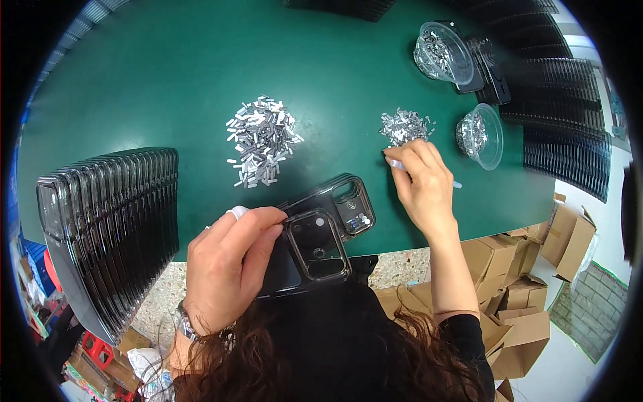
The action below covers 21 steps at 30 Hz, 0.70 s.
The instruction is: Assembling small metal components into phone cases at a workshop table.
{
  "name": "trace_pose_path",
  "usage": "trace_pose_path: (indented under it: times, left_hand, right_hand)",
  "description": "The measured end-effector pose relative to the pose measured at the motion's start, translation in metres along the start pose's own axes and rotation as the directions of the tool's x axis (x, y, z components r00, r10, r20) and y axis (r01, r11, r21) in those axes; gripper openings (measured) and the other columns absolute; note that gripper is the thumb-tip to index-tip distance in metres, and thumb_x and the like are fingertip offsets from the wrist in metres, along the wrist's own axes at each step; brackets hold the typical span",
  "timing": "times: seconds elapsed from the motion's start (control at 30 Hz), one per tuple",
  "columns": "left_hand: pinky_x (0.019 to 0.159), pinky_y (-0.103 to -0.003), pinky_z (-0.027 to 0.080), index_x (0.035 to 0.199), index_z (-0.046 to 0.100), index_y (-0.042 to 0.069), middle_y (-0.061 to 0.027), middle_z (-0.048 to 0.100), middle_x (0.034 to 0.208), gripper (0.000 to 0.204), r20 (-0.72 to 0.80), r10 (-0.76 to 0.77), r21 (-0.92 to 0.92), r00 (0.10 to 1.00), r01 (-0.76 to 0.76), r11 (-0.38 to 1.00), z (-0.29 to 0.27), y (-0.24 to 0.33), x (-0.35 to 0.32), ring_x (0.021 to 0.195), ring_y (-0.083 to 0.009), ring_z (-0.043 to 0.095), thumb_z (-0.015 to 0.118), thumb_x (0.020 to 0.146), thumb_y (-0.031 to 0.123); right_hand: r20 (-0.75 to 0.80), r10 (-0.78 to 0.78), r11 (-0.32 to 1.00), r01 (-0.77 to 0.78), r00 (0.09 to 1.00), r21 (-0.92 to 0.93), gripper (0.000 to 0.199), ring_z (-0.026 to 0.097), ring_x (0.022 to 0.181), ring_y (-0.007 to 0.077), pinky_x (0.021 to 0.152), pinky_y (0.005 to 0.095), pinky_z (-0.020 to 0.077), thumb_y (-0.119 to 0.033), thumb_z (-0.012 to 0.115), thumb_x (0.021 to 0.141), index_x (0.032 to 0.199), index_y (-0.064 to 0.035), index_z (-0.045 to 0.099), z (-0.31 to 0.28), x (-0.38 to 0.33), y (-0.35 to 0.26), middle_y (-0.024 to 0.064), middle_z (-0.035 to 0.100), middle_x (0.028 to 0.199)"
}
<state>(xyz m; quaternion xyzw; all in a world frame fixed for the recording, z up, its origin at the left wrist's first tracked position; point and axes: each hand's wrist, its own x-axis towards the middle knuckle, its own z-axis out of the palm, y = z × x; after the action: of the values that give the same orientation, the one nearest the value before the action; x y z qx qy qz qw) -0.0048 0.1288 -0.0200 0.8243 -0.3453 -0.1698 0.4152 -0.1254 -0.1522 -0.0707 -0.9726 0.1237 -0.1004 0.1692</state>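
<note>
My left hand (228, 258), with white bands on its fingers, pinches the edge of a clear, dark-framed phone case (315, 244). That case overlaps a second phone case (351, 208) with a camera cutout, lying at the table's near edge. My right hand (425, 184) is closed round a slim, whitish pen-like tool (457, 185). Its dark tip is close to a small heap of tiny silver pieces (404, 126), just below it. Left of that, a larger pile of small silver and white strips (262, 141) lies on the green table. The fingers partly hide the tool.
A long row of upright phone cases (114, 234) stands at the left. Two clear plastic tubs of silver pieces, a far tub (442, 53) and a nearer tub (479, 136), sit at the right by stacked black cases (562, 127). Cardboard boxes (516, 321) lie below the table's right edge.
</note>
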Motion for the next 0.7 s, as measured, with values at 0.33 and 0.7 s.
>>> trace_pose_path:
  times: [0.33,0.7]
  left_hand:
    - [0.065,-0.040,0.054,0.108,0.073,0.006,-0.0107,0.067,0.083,0.013,0.024,-0.006,0.009,1.000,0.005,1.000,0.004,0.000,0.003,0.072,-0.0317,0.068,0.073,0.096,0.003]
    - [0.064,-0.043,0.054,0.109,0.072,0.010,-0.0094,0.066,0.083,0.011,0.038,0.020,0.032,0.999,-0.021,0.999,0.006,0.002,0.004,0.073,-0.0327,0.069,0.072,0.098,0.009]
  right_hand:
    - [-0.031,0.097,0.984,-0.091,0.995,0.153,0.016,0.068,0.094,0.0303,0.080,0.0421,0.0555,0.000,0.072,0.087,0.102,-0.0046,0.075,0.000,0.003,0.004,0.0083,0.069,0.096]
    - [0.145,0.010,0.999,-0.004,0.989,-0.043,0.012,0.065,0.095,0.0360,0.081,0.0477,0.0549,-0.002,0.072,0.088,0.099,-0.0036,0.070,-0.009,0.022,-0.004,0.0128,0.065,0.095]
